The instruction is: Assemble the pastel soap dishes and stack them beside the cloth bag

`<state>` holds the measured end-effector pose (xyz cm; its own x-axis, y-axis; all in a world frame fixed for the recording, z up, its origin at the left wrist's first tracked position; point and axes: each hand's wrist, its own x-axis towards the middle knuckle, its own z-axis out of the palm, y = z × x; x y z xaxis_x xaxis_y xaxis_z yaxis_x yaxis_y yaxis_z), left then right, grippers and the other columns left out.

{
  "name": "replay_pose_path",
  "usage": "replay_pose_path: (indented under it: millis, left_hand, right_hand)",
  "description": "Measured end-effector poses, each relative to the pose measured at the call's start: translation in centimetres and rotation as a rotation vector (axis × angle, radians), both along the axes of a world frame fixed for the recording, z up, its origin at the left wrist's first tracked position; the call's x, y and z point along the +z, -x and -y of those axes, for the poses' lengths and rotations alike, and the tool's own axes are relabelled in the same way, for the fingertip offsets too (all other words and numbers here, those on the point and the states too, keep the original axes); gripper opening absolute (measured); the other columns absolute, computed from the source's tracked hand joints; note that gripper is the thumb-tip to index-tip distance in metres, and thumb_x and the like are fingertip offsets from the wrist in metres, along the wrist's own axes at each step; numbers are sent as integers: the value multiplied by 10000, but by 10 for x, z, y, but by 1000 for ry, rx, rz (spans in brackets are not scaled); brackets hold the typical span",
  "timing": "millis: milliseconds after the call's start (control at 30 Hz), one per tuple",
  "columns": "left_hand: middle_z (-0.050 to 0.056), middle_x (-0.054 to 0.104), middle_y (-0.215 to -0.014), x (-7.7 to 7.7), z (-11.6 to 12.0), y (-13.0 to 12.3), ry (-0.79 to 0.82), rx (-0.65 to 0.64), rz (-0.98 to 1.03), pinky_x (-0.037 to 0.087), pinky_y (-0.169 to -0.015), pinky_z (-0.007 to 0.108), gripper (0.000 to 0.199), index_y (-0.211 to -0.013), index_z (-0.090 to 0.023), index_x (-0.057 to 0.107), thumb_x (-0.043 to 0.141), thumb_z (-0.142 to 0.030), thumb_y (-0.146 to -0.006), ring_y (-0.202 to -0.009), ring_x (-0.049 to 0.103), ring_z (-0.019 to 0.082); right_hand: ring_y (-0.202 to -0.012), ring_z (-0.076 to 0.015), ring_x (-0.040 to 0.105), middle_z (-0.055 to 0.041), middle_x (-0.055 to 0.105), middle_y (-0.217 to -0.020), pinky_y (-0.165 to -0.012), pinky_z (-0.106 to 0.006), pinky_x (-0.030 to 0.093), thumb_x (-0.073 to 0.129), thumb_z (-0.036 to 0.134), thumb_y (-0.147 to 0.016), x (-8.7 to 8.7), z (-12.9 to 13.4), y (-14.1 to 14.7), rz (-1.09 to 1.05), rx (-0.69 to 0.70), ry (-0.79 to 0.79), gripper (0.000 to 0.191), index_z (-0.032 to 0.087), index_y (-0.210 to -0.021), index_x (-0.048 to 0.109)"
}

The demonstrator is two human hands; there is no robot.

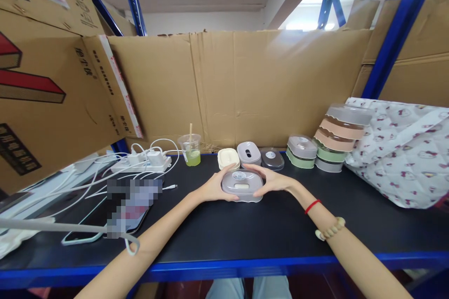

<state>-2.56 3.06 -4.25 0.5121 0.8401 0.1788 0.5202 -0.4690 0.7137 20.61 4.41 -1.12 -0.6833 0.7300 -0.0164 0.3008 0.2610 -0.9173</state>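
Both hands are cupping a grey lidded container point(242, 186) from its two short ends, the left hand point(214, 187) at its nine o'clock and the right hand point(269, 182) at its three o'clock, fingers curling around the rim. The container is sitting low over the black table point(245, 229), near its middle; whether it is resting on the surface or hovering just above cannot be told. Gripping it end to end is keeping it level, lid facing up, with its long axis running from nine o'clock to three o'clock across the view.

Just beyond it, at twelve o'clock, a cream container point(228, 158), another grey container point(249, 153) and a darker grey lid point(271, 158) are lying in a row against the cardboard wall point(238, 84). Toward two o'clock, a stack of containers point(338, 138) in grey, pink and green is leaning beside a patterned fabric bag point(400, 154). At ten o'clock a plastic cup point(190, 150) with green drink is standing near a power strip point(142, 162) trailing white cables, with a phone point(115, 217) lying at nine o'clock.
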Motion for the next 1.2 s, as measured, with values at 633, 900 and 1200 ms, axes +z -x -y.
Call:
replay_pose_path:
  millis: [633,900,1200]
  left_hand:
    - [195,318,-1384,3,10,-8,-87,-28,-195,221,-1090,429,956,-1390,-72,248,679,-466,-632,-1275,324,285]
    - [206,362,-1343,0,9,-8,-89,-17,-189,257,-1066,437,981,-1395,-66,240,670,-486,-620,-1239,362,297]
    - [162,416,-1306,-1,7,-8,-53,66,-110,294,-1025,451,990,-1380,-137,288,687,-520,-558,-1166,415,316]
  right_hand:
    - [-1089,-245,447,-143,447,-1143,-958,-367,354,696,383,-575,-4,-22,-25,50,-1184,-430,651,167,-1176,566]
    - [-1128,-301,433,-152,421,-1168,-923,-397,354,673,390,-671,-14,-29,-22,368,-1185,-485,623,225,-1256,534]
    - [-1244,-313,366,-215,396,-1287,-1007,-452,273,519,361,-822,-14,-28,-20,449,-1138,-495,517,126,-1283,502]
